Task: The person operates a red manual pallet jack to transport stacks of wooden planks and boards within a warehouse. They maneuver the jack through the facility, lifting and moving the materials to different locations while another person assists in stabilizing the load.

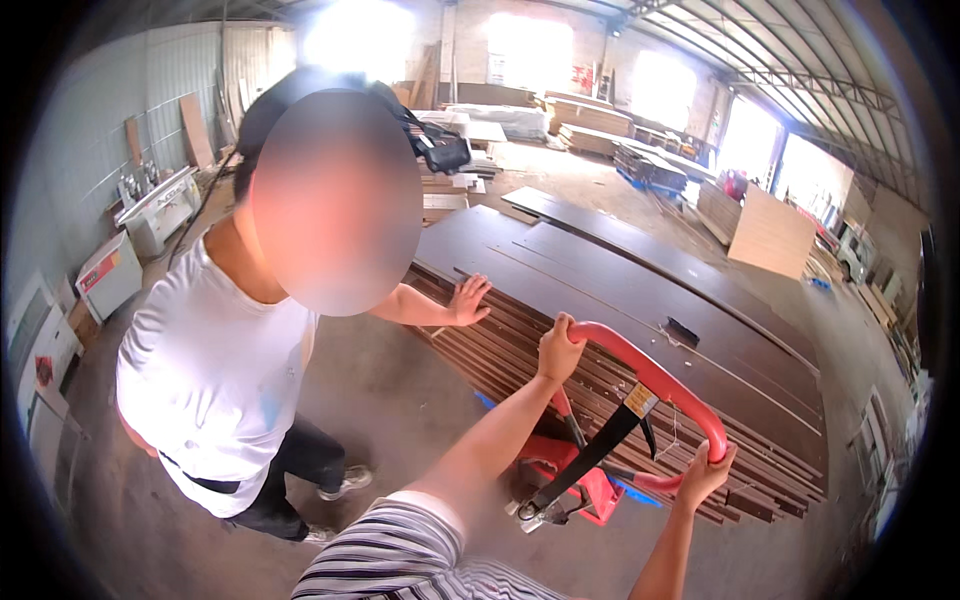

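Both my hands hold the red loop handle [655,372] of a pallet jack. Its upper left corner is wrapped by my left hand [562,350], and my right hand [705,474] grips the lower right corner. A black lever [648,436] hangs inside the loop, below a yellow label. The dark shaft [590,455] slants down to the jack's red base [600,495] on the floor. Right behind the handle lies a wide stack of dark brown boards [640,290], with a small black object [683,331] on top. Part of a blue pallet shows under the boards.
At my left stands a co-worker [220,370] in a white shirt, one hand [468,299] resting on the stack's edge. White machines [160,212] line the left wall. More board piles [590,120] lie farther back, and a light brown panel [772,240] leans at the right.
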The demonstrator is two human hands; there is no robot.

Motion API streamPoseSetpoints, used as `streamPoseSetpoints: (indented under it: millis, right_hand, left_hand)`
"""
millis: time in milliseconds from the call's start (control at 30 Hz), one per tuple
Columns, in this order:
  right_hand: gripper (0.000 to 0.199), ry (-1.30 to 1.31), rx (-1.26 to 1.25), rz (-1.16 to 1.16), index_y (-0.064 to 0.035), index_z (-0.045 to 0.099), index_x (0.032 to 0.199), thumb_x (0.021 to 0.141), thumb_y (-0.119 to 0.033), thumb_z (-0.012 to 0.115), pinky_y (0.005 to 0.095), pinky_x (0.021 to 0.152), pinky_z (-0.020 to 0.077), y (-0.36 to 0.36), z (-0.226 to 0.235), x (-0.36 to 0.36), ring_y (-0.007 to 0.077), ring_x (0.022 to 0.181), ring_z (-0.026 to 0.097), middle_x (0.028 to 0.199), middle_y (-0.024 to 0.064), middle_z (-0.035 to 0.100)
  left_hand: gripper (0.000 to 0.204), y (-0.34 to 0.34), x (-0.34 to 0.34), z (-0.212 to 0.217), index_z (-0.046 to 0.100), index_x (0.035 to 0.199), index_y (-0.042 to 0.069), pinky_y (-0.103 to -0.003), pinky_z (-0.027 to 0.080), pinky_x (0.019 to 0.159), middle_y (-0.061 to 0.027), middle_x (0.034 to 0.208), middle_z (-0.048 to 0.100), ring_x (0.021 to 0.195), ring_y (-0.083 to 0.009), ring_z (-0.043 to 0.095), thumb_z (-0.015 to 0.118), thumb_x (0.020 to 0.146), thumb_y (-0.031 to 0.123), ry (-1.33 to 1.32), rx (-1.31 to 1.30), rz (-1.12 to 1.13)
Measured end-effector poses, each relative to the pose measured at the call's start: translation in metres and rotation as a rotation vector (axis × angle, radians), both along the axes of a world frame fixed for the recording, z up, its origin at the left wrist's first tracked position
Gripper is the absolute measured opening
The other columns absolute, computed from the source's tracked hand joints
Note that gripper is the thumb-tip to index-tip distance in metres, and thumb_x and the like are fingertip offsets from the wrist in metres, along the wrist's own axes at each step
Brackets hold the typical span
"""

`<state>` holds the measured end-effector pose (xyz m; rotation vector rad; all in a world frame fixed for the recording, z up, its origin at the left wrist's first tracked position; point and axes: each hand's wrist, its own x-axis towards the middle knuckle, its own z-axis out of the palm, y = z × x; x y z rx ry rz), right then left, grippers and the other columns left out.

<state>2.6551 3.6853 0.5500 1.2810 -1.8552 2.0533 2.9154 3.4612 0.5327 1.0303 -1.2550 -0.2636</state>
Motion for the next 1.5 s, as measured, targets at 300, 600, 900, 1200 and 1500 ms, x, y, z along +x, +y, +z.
streamPoseSetpoints:
  millis: [300, 600, 900, 1200, 1500]
  right_hand:
    - [0.01, -0.025, 0.072, -0.003, -0.0029, 0.049, 0.087, 0.086, -0.003, 0.059, 0.027, 0.06, 0.0408, 0.012, 0.021, 0.024, 0.0114, 0.064, 0.044, 0.07, 0.0027, 0.044]
    - [0.013, -0.037, 0.061, -0.061, -0.0033, 0.051, 0.089, 0.084, -0.001, 0.064, 0.0276, 0.065, 0.0449, 0.02, 0.014, 0.049, 0.0113, 0.068, 0.047, 0.074, 0.0011, 0.052]
    - [0.012, 0.013, 0.07, -0.194, -0.0034, 0.052, 0.09, 0.082, -0.003, 0.061, 0.0314, 0.066, 0.0469, 0.004, 0.019, 0.025, 0.0186, 0.065, 0.051, 0.072, 0.0095, 0.055]
    - [0.013, 0.024, 0.102, -0.041, -0.0038, 0.051, 0.09, 0.083, -0.003, 0.061, 0.0319, 0.062, 0.0476, -0.008, 0.015, -0.007, 0.0202, 0.061, 0.052, 0.071, 0.0103, 0.055]
    - [0.014, 0.098, -0.05, -0.034, -0.0042, 0.054, 0.093, 0.084, -0.005, 0.064, 0.031, 0.063, 0.0475, -0.001, 0.022, -0.022, 0.0208, 0.061, 0.054, 0.071, 0.0106, 0.056]
  left_hand:
    - [0.027, -0.008, 0.008, -0.001, 0.05, 0.094, 0.008, -0.047, 0.05, 0.064, -0.0177, 0.075, 0.063, 0.077, -0.0426, 0.064, 0.072, 0.08, 0.014, -0.004, -0.046, -0.07]
    - [0.024, -0.036, 0.008, -0.001, 0.051, 0.093, 0.008, -0.047, 0.051, 0.062, -0.0176, 0.072, 0.064, 0.072, -0.0412, 0.065, 0.07, 0.08, 0.014, -0.02, 0.017, -0.159]
    - [0.027, -0.048, -0.031, 0.002, 0.05, 0.093, 0.008, -0.046, 0.051, 0.063, -0.0187, 0.073, 0.064, 0.075, -0.0418, 0.065, 0.072, 0.079, 0.013, 0.02, -0.024, -0.135]
    - [0.028, -0.034, -0.022, 0.003, 0.048, 0.092, 0.008, -0.047, 0.05, 0.063, -0.0187, 0.073, 0.063, 0.075, -0.0434, 0.063, 0.073, 0.078, 0.011, 0.018, -0.017, -0.011]
    - [0.025, -0.024, -0.045, 0.008, 0.051, 0.093, 0.008, -0.048, 0.049, 0.062, -0.0177, 0.071, 0.063, 0.072, -0.0425, 0.064, 0.071, 0.079, 0.012, -0.026, 0.036, 0.031]
